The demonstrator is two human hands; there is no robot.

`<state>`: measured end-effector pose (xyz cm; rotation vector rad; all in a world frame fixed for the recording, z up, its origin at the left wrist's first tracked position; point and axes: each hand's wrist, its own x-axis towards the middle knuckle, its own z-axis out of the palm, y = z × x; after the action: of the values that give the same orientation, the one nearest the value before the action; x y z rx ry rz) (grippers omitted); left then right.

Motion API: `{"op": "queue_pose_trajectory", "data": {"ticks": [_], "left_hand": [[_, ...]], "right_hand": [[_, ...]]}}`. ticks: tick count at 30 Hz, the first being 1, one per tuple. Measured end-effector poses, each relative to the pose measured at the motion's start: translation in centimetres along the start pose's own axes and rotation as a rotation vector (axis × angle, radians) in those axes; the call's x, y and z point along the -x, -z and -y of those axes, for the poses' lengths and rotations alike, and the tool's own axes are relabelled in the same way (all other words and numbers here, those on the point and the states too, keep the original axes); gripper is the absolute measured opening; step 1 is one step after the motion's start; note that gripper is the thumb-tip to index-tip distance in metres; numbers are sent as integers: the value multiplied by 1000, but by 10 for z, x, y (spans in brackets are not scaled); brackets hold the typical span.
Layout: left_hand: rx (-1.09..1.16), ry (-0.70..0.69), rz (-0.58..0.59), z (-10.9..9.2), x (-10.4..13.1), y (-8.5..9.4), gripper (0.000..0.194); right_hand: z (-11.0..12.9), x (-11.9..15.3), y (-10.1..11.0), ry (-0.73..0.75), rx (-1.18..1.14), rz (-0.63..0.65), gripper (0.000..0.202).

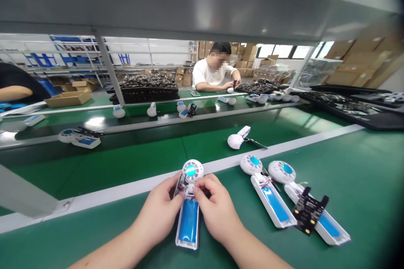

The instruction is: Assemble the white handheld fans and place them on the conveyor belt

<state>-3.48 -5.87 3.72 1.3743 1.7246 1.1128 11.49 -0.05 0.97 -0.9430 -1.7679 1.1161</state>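
Observation:
Upright in front of me is an opened white handheld fan (pixel 187 241), its round head at the top and a blue battery (pixel 189 220) in its handle. My left hand (pixel 162 206) is closed on its left side near the neck, beside a small circuit board (pixel 179 185) that stands on edge. From the right, my right hand (pixel 217 208) pinches at the neck, where thin wires show. My fingers partly hide this joint. Two similar opened fans, a nearer one (pixel 274 204) and a farther one (pixel 334 229), lie to the right. A black circuit board (pixel 309 211) rests across the farther one.
A pale rail (pixel 126 191) separates my green bench from the green conveyor (pixel 142 151), which carries more fan parts (pixel 82 139). Black trays (pixel 385 118) of boards stand at right. A person (pixel 210 73) works opposite. A metal shelf (pixel 189 0) hangs overhead; a post (pixel 25 189) stands left.

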Motion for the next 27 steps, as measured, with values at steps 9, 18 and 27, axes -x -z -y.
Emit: {"op": "queue_pose_trajectory", "data": {"ticks": [9,18,27], "left_hand": [[-269,-176,-35,1,11,-3,23],[-417,-400,-46,11,13,-6,25],[-530,-566,-79,13,13,-6,25]], "right_hand": [[3,1,-4,-34,25,-6,11],[4,9,-6,241,368,-112,12],[4,10,-5,187,387,-89,12]]}}
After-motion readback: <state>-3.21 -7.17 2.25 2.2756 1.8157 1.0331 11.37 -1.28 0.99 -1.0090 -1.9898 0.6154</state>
